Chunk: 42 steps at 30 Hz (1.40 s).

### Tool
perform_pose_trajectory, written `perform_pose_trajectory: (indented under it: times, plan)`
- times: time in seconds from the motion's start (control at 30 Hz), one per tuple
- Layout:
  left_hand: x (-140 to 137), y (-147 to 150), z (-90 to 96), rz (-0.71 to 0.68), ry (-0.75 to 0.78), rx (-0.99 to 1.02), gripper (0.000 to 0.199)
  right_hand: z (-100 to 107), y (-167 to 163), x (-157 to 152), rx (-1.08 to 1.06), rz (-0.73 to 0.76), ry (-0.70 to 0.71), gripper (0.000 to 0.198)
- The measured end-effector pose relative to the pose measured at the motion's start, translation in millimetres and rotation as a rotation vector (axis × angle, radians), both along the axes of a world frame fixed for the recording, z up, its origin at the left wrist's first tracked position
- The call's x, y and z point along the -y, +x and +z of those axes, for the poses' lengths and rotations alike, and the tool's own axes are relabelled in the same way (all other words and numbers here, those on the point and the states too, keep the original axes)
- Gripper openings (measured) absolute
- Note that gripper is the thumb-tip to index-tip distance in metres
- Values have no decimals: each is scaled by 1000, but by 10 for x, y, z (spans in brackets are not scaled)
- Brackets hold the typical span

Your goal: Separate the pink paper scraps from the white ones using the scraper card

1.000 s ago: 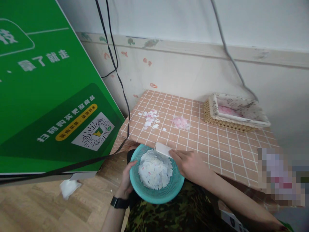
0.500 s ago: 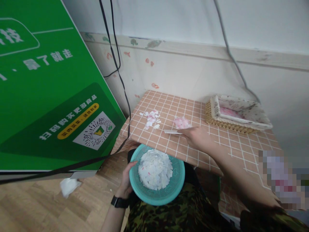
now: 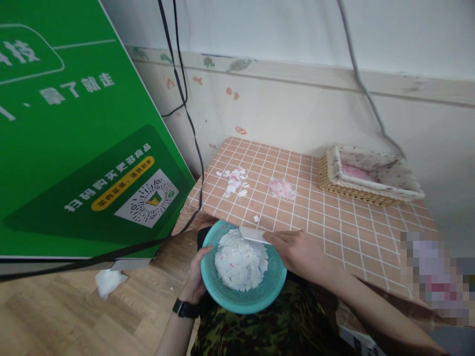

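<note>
Two bare hands worked at the near edge of a table point(image 3: 260, 157) covered in brown-and-white checked cloth. The left hand point(image 3: 197, 277), with a black watch point(image 3: 185, 309) on its wrist, gripped the left rim of a teal plastic colander point(image 3: 243, 304); its thumb lay over the rim and its other fingers were mostly hidden. The colander was above the person's camouflage clothing point(image 3: 241, 336), against the table edge, and held a heap of white paper scraps point(image 3: 241, 264) with a few pink flecks. The right hand's point(image 3: 299, 253) fingers were closed around one end of a flat white scraper point(image 3: 252, 234), which reached left over the colander's far side; whether it touched the heap could not be told.

One small white scrap point(image 3: 256, 218) lay on the cloth just beyond the scraper. Farther back were a loose white-and-pink pile point(image 3: 234, 182) and, to its right, a pink pile point(image 3: 282, 188). A cloth-lined wicker basket point(image 3: 358, 194) with pink contents stood at the back right, near the wall point(image 3: 297, 118).
</note>
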<state>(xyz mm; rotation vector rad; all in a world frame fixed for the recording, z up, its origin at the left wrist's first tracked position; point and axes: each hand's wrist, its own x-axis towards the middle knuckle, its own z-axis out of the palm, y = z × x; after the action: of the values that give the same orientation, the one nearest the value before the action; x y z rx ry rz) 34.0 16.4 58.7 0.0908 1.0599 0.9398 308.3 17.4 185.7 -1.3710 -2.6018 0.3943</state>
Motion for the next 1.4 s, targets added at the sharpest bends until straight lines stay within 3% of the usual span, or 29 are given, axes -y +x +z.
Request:
perform_pose_trajectory:
  times: [0.07,0.27,0.53,0.73,1.17,1.4]
  plan:
    - [-6,-7,29,-2,-11,9,23,-1,4,-18,-37,5,-2,23]
    - [-15,-16,36,10,10,7,20,-112,180,-79,93,-235,160,27]
    - [-36,-60,51,23,-11,5,14,-72,-194,-32,35,-36,43,21]
    - [-36,-114,50,16,19,30,18,-32,112,-513,153,-238,147,22]
    - [-23,-180,10,14,16,38,18,-12,-13,-909,126,-167,60,26]
    - [-29,-182,20,12,40,31,19,6,-52,-1078,169,-162,145,25]
